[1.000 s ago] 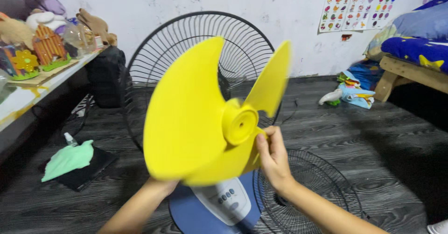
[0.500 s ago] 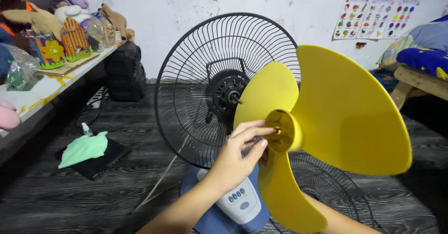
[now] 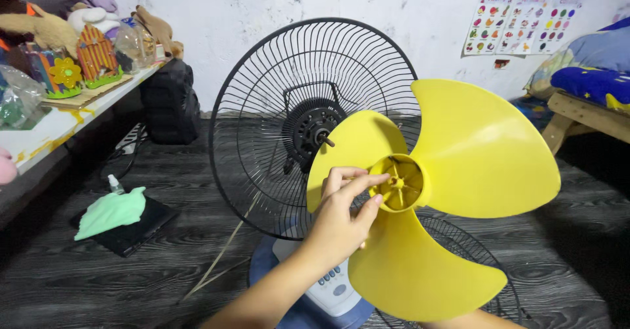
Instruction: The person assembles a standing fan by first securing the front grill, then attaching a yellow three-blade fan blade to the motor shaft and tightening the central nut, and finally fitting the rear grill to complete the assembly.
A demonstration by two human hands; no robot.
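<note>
Yellow fan blade held before the open fan

Head view: the left hand [image 3: 341, 214] pinches the hub of the yellow fan blade [image 3: 459, 171], in front of the black rear grille [image 3: 262, 106]; right hand's grip is hidden. A colourful chart [image 3: 518, 23] hangs on the wall, upper right.

Left hand [image 3: 342, 212] bare, no ring or watch; forearm unsleeved (right hand hidden).

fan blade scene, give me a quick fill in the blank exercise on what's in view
1. The fan blade is coloured ____.
2. The left hand has its fingers at the blade's ____.
3. The black rear grille stands ____ the blade.
4. The green cloth lies on the ____.

Missing words: yellow; hub; behind; floor
</note>
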